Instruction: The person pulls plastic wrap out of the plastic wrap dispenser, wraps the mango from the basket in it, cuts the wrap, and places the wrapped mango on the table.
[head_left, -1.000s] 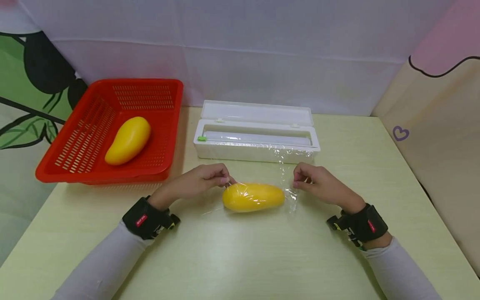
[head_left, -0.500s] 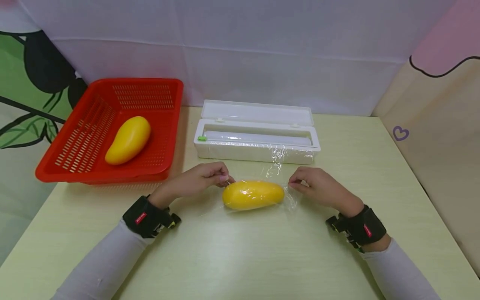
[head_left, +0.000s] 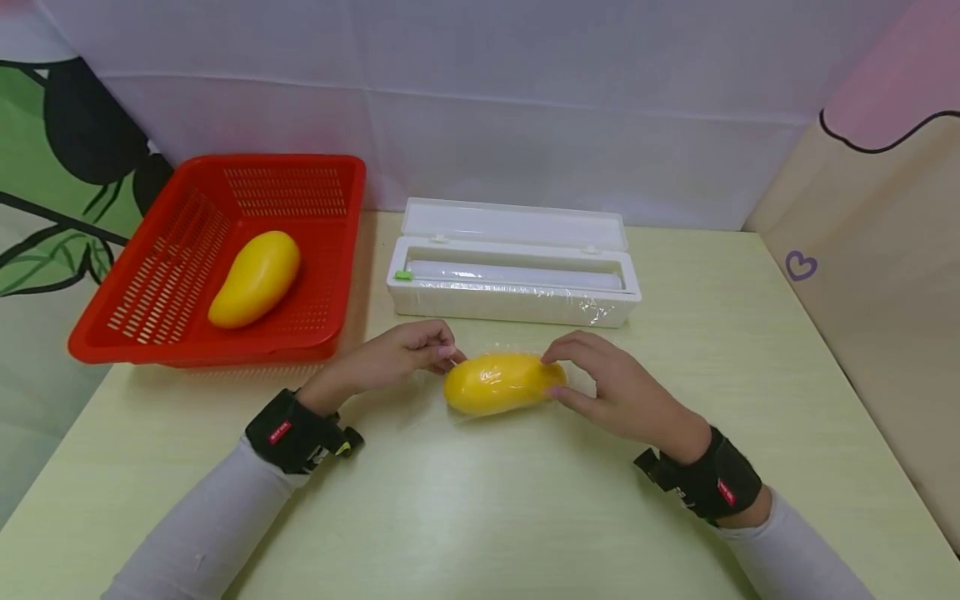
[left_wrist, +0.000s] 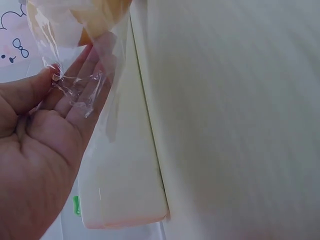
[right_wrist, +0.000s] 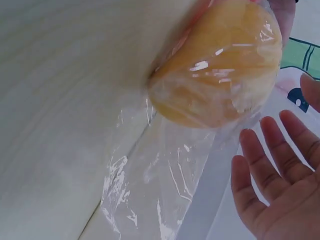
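You are wrapping the mango (head_left: pixel 501 383) on the table (head_left: pixel 480 500). Your left hand (head_left: pixel 397 358) pinches the cling film (left_wrist: pixel 75 90); your right hand (head_left: pixel 607 387), fingers spread, cups the fruit. Next, smooth the loose film down.

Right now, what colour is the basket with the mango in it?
Red, with slotted sides; the basket shows best in the head view.

The head camera is looking forward and down across the table (head_left: pixel 480 517), taking in both hands from a moderate distance. Each wrist camera is looking along its own palm at very close range, both sharing the wrapped mango (head_left: pixel 501 383) (right_wrist: pixel 220 65) with the head view.
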